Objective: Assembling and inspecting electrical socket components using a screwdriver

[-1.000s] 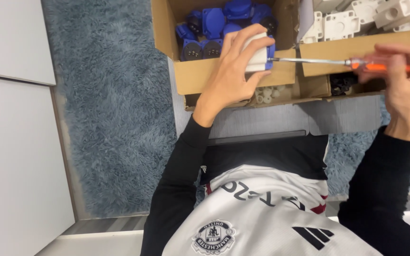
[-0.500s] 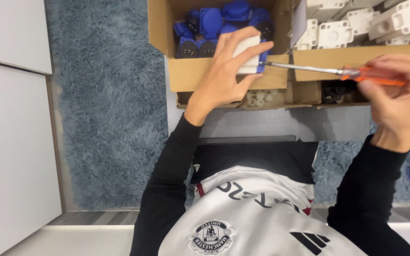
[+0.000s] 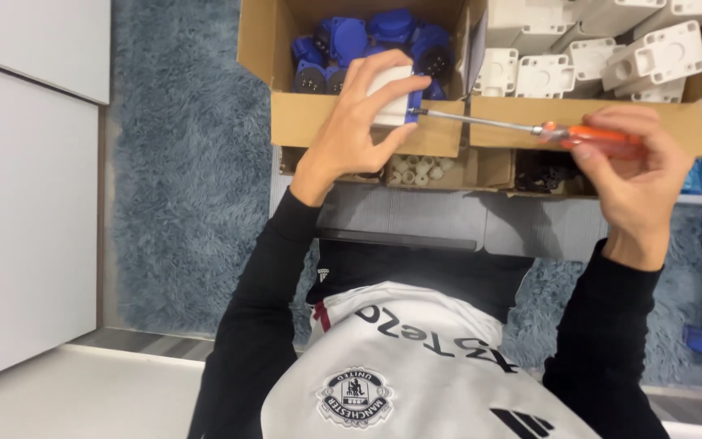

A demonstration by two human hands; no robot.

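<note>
my left hand [image 3: 351, 134] grips the white plug [image 3: 392, 97]; my right hand [image 3: 631, 175] pinches the screwdriver [image 3: 522, 126]; its tip could slip off the screw if i tilt.

Over the last second the right hand [image 3: 631, 175] has risen toward 12 o'clock, bringing the orange-handled screwdriver [image 3: 530, 128] nearly level. The left hand [image 3: 359, 122], gripping the white-and-blue part [image 3: 396, 106], has shifted slightly toward 12 o'clock against the cardboard box [image 3: 318, 122].

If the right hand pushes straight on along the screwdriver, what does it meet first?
The right hand points its screwdriver leftward; the tip already sits at the white and blue part held in the left hand, so that comes first.
</note>
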